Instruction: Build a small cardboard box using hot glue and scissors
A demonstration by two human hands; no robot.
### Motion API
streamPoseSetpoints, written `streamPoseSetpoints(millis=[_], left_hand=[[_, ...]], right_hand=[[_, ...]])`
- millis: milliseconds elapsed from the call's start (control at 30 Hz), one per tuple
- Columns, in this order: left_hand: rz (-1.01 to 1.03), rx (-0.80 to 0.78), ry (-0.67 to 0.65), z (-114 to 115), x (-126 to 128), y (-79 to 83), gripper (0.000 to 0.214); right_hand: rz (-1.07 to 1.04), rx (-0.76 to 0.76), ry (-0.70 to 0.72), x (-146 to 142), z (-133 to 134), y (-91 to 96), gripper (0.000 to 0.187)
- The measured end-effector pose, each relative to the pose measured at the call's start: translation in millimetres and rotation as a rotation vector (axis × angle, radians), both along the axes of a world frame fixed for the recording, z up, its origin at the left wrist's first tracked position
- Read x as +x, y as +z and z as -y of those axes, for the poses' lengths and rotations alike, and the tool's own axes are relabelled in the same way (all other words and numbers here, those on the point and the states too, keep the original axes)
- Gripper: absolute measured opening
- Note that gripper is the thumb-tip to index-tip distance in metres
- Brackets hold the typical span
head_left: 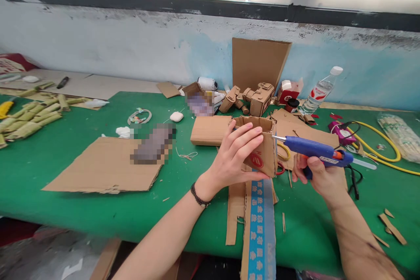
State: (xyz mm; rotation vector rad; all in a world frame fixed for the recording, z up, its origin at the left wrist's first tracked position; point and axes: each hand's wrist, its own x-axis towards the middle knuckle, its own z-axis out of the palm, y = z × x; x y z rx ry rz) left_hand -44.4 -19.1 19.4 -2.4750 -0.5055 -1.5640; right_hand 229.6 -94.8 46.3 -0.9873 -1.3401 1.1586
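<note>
My left hand is wrapped round a small open-topped cardboard box with a red printed mark on its side. In my right hand is a blue hot glue gun, a clear glue stick poking out of its back end. The gun's metal nozzle points left and meets the box's near right corner, or comes very close to it. Beneath the box, cardboard strips lie on the green table, one of them covered with blue printed tape and reaching over the front edge.
Behind stand cardboard camera-like models, a water bottle and a leaning cardboard sheet. A cardboard piece and plant stalks lie left. To the right are a purple power socket, yellow cable and bagged sticks.
</note>
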Motion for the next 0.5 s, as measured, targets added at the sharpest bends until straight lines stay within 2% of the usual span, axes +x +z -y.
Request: streamPoseSetpoints(millis=[167, 500], left_hand=[[0.003, 0.005, 0.022, -0.7, -1.2, 0.7, 0.119], [0.010, 0.014, 0.056, -1.9, -2.3, 1.3, 0.123]], right_hand=[[0.007, 0.011, -0.007, 1.9, 0.3, -4.2, 0.058], [0.017, -0.009, -0.017, -0.3, -0.1, -0.5, 0.061]])
